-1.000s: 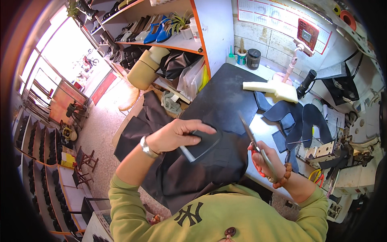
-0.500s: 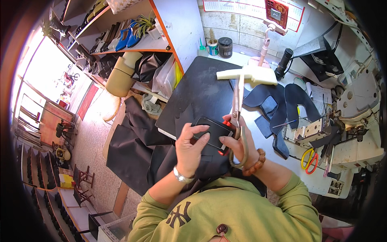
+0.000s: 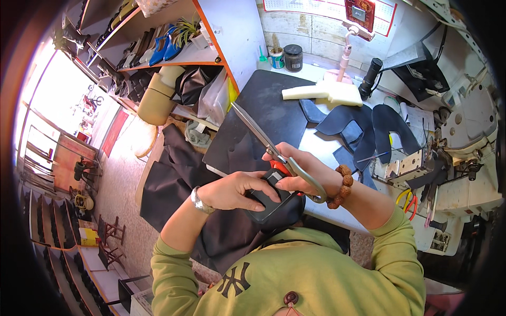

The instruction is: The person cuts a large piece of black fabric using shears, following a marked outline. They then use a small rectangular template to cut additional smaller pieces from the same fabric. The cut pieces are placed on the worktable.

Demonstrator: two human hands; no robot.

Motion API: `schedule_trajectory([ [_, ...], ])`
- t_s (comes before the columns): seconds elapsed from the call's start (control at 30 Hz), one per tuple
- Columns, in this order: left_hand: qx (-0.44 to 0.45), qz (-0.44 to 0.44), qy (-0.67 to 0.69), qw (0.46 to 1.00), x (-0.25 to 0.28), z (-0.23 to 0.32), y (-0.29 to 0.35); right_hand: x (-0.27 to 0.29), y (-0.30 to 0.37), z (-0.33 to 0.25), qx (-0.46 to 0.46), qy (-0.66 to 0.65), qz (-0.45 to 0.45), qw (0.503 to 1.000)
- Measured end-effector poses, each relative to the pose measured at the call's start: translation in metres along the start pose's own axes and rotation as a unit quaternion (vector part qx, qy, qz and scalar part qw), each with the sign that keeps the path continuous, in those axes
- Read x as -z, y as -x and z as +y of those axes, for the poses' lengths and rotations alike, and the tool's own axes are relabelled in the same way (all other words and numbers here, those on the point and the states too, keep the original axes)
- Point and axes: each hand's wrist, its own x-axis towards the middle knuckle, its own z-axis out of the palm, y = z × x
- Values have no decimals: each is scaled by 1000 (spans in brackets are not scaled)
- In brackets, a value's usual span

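My right hand (image 3: 313, 166) is closed round a large pair of metal scissors (image 3: 258, 132), whose blades point up and to the left over the black board. The same hand also grips the upper right end of a flat black rectangular object (image 3: 270, 209), which looks like a phone or a slim case. A red part (image 3: 280, 167) shows beside it, its kind partly hidden by my fingers. My left hand (image 3: 226, 190) pinches the black object from the left, thumb and fingertips on its face. Black fabric or leather (image 3: 174, 181) drapes below and to the left.
Ahead lies a black board (image 3: 263, 97) with a cream foam-like piece (image 3: 329, 95) at its far right. Dark cut pieces (image 3: 348, 126) lie on the white table, near red-and-yellow scissors (image 3: 408, 203). A sewing machine (image 3: 469, 126) stands right; shoe shelves (image 3: 195, 57) stand at the far left.
The scissors have swung from pointing away to pointing up-left. The black object has turned and come lower, and my left hand has shifted left and flattened over it.
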Motion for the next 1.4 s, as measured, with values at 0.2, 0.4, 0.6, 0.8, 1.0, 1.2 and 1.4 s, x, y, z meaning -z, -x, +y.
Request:
schedule_trajectory([
  [0.2,1,137,86,987,-15,-13,18,12,32,21,-126,-57,86,987],
  [0.4,-29,344,177,922,-35,-18,20,-8,74,56,-100,-26,40,994],
  [0.6,-77,462,259,845,-82,-23,-16,-55,55,62,-55,-106,131,984],
  [0.8,-81,508,176,839,-93,-22,-21,-64,44,55,-46,-76,147,985],
  [1.0,-80,510,188,836,-94,-23,-22,-67,45,52,-45,-129,169,976],
  [1.2,-78,503,182,842,-93,-24,-19,-68,49,51,-54,-181,188,964],
  [1.4,-46,381,181,905,-63,-13,12,-27,63,48,-105,-115,94,983],
])
